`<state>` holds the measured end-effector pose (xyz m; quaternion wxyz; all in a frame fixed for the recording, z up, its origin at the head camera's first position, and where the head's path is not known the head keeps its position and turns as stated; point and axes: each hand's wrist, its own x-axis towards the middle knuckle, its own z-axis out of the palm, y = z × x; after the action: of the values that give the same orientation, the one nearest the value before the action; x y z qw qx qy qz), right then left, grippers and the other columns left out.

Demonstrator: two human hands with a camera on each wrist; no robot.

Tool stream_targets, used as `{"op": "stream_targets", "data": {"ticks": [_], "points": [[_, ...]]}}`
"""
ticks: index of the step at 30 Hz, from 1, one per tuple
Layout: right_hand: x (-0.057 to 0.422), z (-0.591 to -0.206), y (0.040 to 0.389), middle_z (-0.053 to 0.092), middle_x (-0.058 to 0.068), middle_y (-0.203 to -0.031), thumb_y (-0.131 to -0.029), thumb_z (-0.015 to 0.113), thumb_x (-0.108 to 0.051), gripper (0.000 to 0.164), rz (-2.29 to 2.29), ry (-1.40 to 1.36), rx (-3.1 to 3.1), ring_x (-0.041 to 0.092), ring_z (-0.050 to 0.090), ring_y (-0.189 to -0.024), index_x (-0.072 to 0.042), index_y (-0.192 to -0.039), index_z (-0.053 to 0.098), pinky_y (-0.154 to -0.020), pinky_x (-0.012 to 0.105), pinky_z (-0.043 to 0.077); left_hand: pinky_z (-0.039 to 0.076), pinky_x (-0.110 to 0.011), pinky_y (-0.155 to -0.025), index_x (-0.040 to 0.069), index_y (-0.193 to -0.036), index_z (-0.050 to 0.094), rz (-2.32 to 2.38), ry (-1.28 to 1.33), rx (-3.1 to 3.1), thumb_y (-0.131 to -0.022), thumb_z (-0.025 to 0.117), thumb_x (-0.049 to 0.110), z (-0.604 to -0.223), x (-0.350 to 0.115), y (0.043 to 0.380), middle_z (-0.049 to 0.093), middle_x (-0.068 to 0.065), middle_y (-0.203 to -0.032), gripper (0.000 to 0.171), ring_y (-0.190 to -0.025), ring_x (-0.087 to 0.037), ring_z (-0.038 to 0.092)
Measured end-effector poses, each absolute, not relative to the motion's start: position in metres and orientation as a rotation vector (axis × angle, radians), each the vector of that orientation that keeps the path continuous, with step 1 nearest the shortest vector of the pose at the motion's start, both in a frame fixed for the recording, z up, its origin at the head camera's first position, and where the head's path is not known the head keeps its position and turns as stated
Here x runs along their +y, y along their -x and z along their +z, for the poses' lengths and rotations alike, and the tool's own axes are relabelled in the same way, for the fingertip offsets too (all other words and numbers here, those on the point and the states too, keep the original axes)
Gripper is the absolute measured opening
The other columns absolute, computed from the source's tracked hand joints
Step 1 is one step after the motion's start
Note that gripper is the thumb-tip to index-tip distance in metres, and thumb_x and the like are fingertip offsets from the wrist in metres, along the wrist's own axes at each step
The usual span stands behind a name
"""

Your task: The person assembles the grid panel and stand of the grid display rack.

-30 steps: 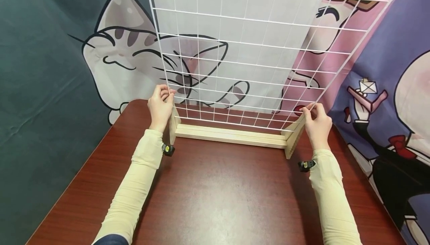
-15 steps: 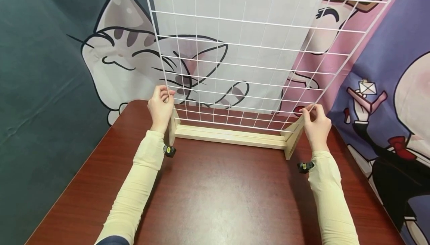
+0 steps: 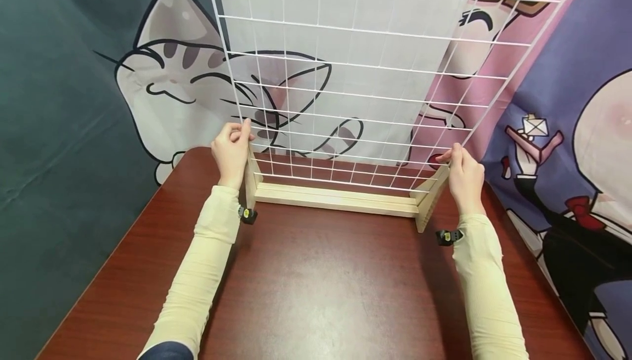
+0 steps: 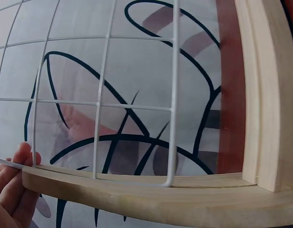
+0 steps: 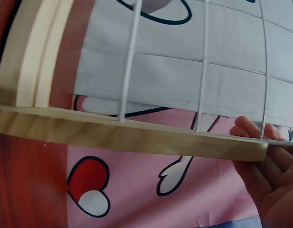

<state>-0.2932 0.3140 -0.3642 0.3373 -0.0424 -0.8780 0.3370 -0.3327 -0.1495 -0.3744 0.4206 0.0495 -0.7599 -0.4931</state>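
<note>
A white wire grid panel (image 3: 316, 25) stands upright in a pale wooden stand, between its left side piece (image 3: 250, 181) and right side piece (image 3: 427, 201). My left hand (image 3: 231, 148) pinches the grid's left edge wire at the top of the left side piece, thumb pointing up along the wire. At the opposite edge my right hand (image 3: 465, 176) holds the right wire close to the other side piece's tip. In the left wrist view, the grid's rounded bottom corner (image 4: 170, 183) lies along the wood. Curled fingers show behind the wire in the right wrist view.
A wooden crossbar (image 3: 336, 198) joins the two side pieces, low on the reddish-brown table (image 3: 326, 272). Behind hangs a cloth (image 3: 173, 107) printed with a cartoon cat and other figures. Small black cameras (image 3: 248, 215) are strapped to both wrists.
Both thumbs have lifted and now point up along the edge wires. The hands stay at the same spots; grid and stand keep their place, while the view shifts slightly.
</note>
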Motion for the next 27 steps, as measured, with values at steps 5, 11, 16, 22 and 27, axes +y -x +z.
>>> {"op": "stream_targets", "data": {"ticks": [5, 11, 16, 22, 27], "points": [[0.3146, -0.3593, 0.2943, 0.073, 0.018, -0.098, -0.105, 0.024, -0.043, 0.061, 0.863, 0.145, -2.336, 0.032, 0.057, -0.078, -0.005, -0.092, 0.07, -0.063, 0.027, 0.033, 0.032, -0.016, -0.06, 0.01, -0.086, 0.07, -1.24, -0.173, -1.95, -0.092, 0.06, 0.048, -0.3706, -0.1503, 0.3322, 0.075, -0.005, -0.071, 0.04, -0.05, 0.01, 0.042], [0.3142, -0.3587, 0.2938, 0.073, 0.016, -0.099, -0.104, 0.027, -0.046, 0.059, 0.874, 0.185, -2.343, 0.01, 0.048, -0.066, -0.009, -0.092, 0.071, -0.064, 0.026, 0.033, 0.03, -0.017, -0.059, 0.008, -0.086, 0.07, -1.227, -0.158, -1.959, -0.094, 0.06, 0.041, -0.3685, -0.1501, 0.3305, 0.075, -0.01, -0.073, 0.035, -0.048, 0.012, 0.038], [0.312, -0.3594, 0.2938, 0.072, 0.016, -0.1, -0.104, 0.03, -0.042, 0.055, 0.895, 0.197, -2.332, 0.027, 0.06, -0.081, -0.008, -0.094, 0.071, -0.066, 0.026, 0.034, 0.032, -0.018, -0.061, 0.008, -0.089, 0.07, -1.202, -0.158, -1.966, -0.094, 0.06, 0.036, -0.3702, -0.1496, 0.3312, 0.076, -0.008, -0.076, 0.03, -0.051, 0.013, 0.04], [0.3122, -0.3622, 0.2942, 0.073, 0.015, -0.1, -0.102, 0.033, -0.039, 0.05, 0.91, 0.223, -2.312, 0.034, 0.063, -0.092, -0.008, -0.095, 0.071, -0.069, 0.027, 0.036, 0.037, -0.022, -0.064, 0.008, -0.09, 0.069, -1.181, -0.128, -1.967, -0.093, 0.061, 0.031, -0.3722, -0.1492, 0.3323, 0.076, -0.006, -0.078, 0.024, -0.057, 0.011, 0.048], [0.3115, -0.3638, 0.2936, 0.074, 0.011, -0.1, -0.102, 0.033, -0.038, 0.048, 0.895, 0.214, -2.312, 0.033, 0.064, -0.097, -0.01, -0.093, 0.07, -0.074, 0.031, 0.038, 0.039, -0.024, -0.066, 0.008, -0.091, 0.068, -1.194, -0.121, -1.967, -0.093, 0.061, 0.027, -0.3751, -0.1501, 0.3327, 0.076, -0.007, -0.079, 0.02, -0.057, 0.018, 0.045]]}}
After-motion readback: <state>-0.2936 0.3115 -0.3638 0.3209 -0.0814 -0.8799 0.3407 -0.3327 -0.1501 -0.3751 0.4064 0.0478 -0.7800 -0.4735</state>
